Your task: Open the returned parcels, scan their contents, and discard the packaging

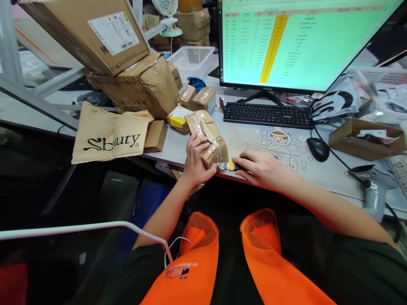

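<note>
At the front edge of the desk, my left hand (196,160) grips a small brown cardboard box (208,131) wrapped in shiny clear tape. The box is tilted, its near end towards me. In my right hand (259,168) is a yellow and black utility knife (231,165) with its blade out. The blade points left and meets the near lower end of the box, close to my left thumb. Whether it has cut into the tape cannot be made out. Just behind the held box lie a small box with a yellow label (178,118) and two little cartons (200,99).
A monitor (270,46) stands behind a black keyboard (269,115); a mouse (318,149), an open carton (365,137) and a barcode scanner (377,190) are on the right. Large boxes (136,87) and a printed paper bag (110,135) crowd the left. A white cable (95,226) crosses below.
</note>
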